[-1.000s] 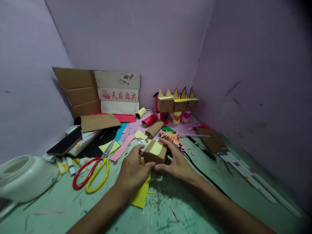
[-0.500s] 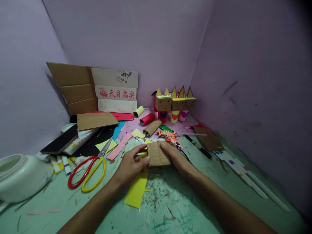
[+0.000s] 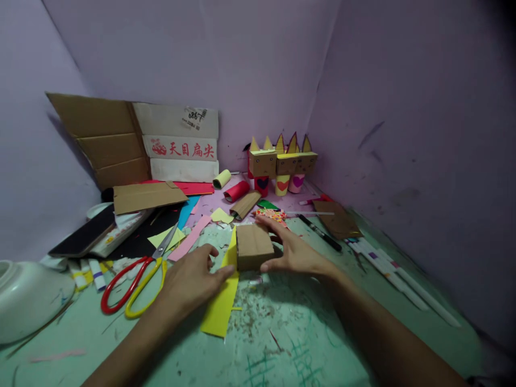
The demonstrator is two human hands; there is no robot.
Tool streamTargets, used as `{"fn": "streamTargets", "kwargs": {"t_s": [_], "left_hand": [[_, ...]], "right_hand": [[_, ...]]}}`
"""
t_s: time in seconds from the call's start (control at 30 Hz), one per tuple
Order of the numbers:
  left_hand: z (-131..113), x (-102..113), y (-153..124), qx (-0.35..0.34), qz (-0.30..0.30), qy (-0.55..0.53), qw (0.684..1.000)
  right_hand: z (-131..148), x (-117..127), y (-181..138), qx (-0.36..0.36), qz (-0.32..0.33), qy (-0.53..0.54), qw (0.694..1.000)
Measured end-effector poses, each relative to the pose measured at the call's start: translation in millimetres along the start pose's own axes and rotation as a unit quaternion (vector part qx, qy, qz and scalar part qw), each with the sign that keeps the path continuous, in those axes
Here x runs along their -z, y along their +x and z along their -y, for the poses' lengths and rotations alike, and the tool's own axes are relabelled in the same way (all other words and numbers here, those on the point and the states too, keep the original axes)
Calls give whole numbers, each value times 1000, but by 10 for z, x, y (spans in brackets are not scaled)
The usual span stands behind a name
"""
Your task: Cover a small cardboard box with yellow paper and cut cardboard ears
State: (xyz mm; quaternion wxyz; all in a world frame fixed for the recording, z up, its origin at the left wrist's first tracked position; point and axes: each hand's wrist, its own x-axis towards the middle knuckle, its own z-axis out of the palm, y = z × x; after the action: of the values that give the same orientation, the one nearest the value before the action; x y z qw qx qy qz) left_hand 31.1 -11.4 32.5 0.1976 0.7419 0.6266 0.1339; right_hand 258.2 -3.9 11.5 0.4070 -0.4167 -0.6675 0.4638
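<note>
A small brown cardboard box (image 3: 253, 246) stands on the green table (image 3: 306, 344), on top of a yellow paper strip (image 3: 221, 309). My right hand (image 3: 293, 251) is wrapped round the box's right side, fingers at its far edge and thumb at its near corner. My left hand (image 3: 190, 278) lies flat on the table with its fingers spread, the fingertips pressing the yellow strip just left of the box.
Red and yellow scissors (image 3: 133, 279) lie left of my left hand. A white jar (image 3: 24, 295) sits at the far left. Cardboard sheets (image 3: 133, 140), paper scraps and rolls fill the back. Three cardboard figures (image 3: 282, 164) stand in the corner. Markers (image 3: 387, 274) lie at the right.
The box was turned over, so its yellow patch no longer shows, and set down on the yellow strip. My left hand let go of it and flattened onto the strip.
</note>
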Motion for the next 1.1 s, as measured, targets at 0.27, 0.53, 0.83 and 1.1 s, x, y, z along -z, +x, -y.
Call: {"fn": "streamTargets", "kwargs": {"t_s": [0.27, 0.53, 0.83, 1.1], "left_hand": [[13, -198, 20, -12, 15, 67, 998], [80, -224, 105, 25, -9, -19, 999], [301, 120, 271, 39, -52, -233, 970], [228, 334, 192, 53, -39, -405, 912]], "right_hand": [[-158, -5, 118, -64, -74, 179, 979], [-146, -27, 98, -43, -87, 169, 981], [-131, -38, 64, -15, -16, 126, 992], [-161, -73, 48, -2, 21, 78, 997]]}}
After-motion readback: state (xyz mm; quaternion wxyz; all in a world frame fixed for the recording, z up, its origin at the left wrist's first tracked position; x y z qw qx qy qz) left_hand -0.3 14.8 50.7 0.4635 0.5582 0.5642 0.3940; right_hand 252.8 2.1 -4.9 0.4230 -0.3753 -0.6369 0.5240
